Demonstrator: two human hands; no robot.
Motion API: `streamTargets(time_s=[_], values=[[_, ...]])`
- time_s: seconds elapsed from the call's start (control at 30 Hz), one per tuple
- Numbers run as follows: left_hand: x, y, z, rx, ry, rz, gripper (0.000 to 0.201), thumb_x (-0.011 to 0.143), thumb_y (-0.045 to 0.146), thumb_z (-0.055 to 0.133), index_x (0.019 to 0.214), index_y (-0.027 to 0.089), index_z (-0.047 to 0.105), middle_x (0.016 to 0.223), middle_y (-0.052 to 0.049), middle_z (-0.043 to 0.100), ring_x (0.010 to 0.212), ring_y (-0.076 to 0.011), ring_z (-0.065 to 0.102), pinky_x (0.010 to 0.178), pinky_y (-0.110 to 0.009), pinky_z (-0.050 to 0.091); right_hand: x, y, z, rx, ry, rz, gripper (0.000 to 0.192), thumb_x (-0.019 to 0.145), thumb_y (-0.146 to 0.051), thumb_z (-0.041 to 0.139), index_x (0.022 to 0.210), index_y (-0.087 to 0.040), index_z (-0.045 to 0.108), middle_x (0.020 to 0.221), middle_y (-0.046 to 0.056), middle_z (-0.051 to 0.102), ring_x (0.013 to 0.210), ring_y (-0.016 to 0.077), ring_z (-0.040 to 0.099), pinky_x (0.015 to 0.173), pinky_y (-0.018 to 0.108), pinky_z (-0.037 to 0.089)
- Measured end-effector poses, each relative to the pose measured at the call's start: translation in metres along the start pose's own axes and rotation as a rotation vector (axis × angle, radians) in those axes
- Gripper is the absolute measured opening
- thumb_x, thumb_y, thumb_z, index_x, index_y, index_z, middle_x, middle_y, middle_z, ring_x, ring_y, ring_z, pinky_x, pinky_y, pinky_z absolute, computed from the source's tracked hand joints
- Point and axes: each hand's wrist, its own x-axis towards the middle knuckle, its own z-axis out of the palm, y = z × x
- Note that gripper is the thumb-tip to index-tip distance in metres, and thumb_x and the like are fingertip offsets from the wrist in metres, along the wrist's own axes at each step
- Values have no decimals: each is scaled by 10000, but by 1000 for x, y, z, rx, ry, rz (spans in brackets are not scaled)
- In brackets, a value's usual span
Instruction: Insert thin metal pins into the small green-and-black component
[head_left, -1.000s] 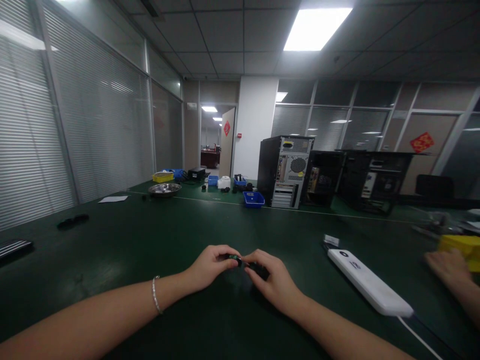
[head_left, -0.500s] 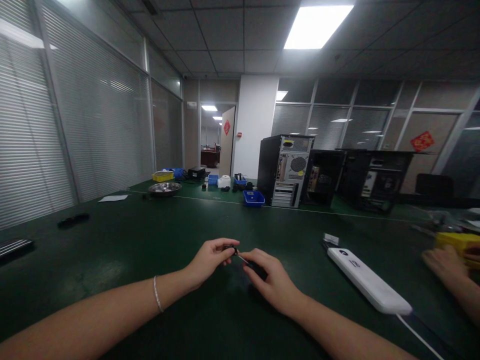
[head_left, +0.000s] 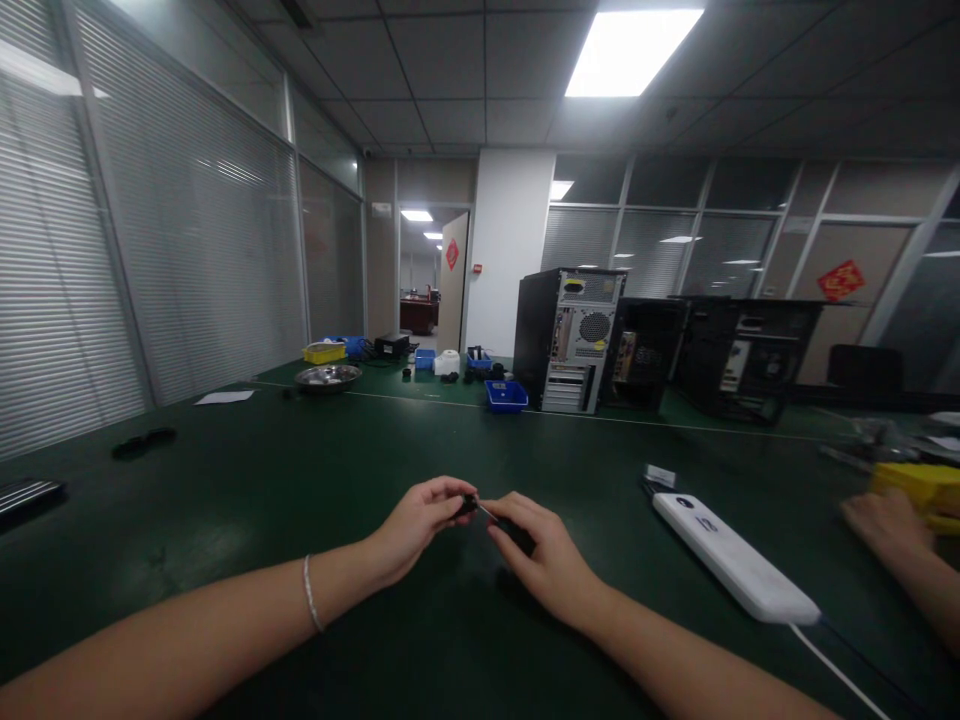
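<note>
My left hand (head_left: 420, 525) is closed, pinching a small black part (head_left: 467, 503) between thumb and fingers; what kind of part it is I cannot make out. My right hand (head_left: 544, 555) is wrapped round the dark handle of a screwdriver (head_left: 516, 537). Its thin metal shaft points left and up, with the tip at or very near the black part. Whether the tip touches it is too small to tell. Both hands are held over the green tabletop (head_left: 360, 450), near the middle of the view.
A white power strip (head_left: 731, 555) lies to the right, its cable running toward the front. Beyond it a co-worker's hand (head_left: 892, 525) touches a yellow bin (head_left: 915, 490). Computer cases (head_left: 570, 340), a blue tray (head_left: 506, 397) and a metal dish (head_left: 328, 378) stand at the back.
The small black part has turned slightly in my left fingers and shows more. My hands stay almost in place, and the whole view has shifted a little.
</note>
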Motion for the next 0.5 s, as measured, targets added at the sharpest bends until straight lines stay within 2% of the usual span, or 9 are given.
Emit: streamTargets(time_s=[0.13,0.27,0.37,0.5], values=[[-2,0,0,-71,-18,-12,139,819,168,596,956,147,607,1023,-89,643,999,-212,604,956,-394,421,0,0,1,-14,-38,-6,294,896,-174,500,1164,-231,607,939,50,627,852,176,602,765,286,474],[-4,3,3,-80,-92,-69,264,811,149,611,1071,150,565,1042,-101,629,991,-220,616,955,-420,423,0,1,3,-4,-39,-18,290,902,-184,494,1164,-230,609,926,50,625,846,176,603,762,281,474],[-4,3,3,-28,-124,-103,380,800,147,622,1168,160,531,1077,-103,616,980,-219,617,929,-414,437,0,2,2,2,-45,-26,296,906,-188,486,1175,-234,601,920,47,619,835,175,598,752,279,474],[-1,2,-1,87,-100,-56,385,775,165,652,1145,169,548,1030,-80,629,940,-202,612,833,-350,460,0,3,1,-4,-44,-3,310,897,-190,502,1193,-231,583,953,52,618,858,181,594,771,289,468]])
